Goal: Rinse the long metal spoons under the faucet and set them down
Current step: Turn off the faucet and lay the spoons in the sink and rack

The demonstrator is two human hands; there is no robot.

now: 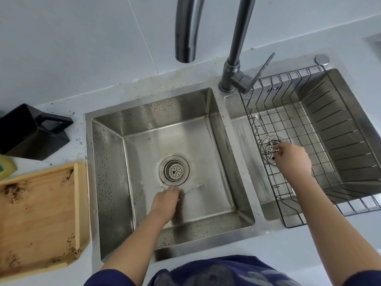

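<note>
My left hand (166,198) is down in the left sink basin (144,124) near the drain (174,170), pinching the handle end of a small metal fork (194,188) that lies on the basin floor. My right hand (291,158) reaches into the wire rack (309,129) over the right basin, its fingertips pinching the end of a long metal spoon (262,129) whose bowl points toward the back. The faucet spout (186,29) hangs above the left basin with no water running.
A wooden tray (39,213) with dark crumbs sits on the counter at the left, a black holder (31,131) behind it. A slatted steel basket (338,137) fills the right side of the right basin. The faucet lever (262,69) stands between the basins.
</note>
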